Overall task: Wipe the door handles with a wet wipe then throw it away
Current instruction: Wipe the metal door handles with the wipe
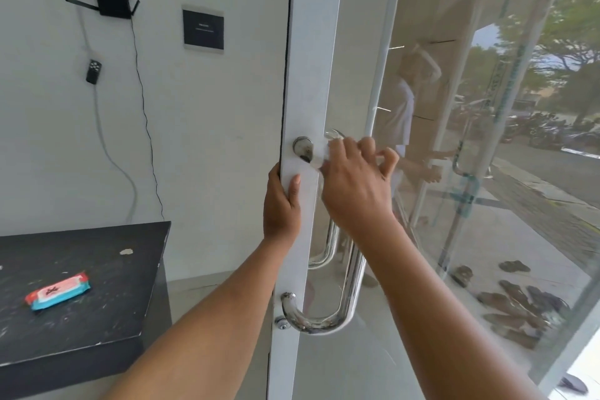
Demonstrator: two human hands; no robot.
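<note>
A chrome D-shaped door handle (349, 286) runs down the white-framed glass door (311, 42). My right hand (354, 182) is closed on a white wet wipe (321, 153), pressing it around the handle's upper end beside the round mount (302, 145). Most of the wipe is hidden under my fingers. My left hand (281, 204) grips the edge of the white door frame just below that mount, thumb on the front face. A second handle (328, 243) shows through the glass on the outer side.
A black table (97, 318) stands at the lower left with a pack of wet wipes (58, 291) on it. A router (112, 3), cables and a small sign (203, 28) hang on the wall. Several sandals (513, 302) lie outside beyond the glass.
</note>
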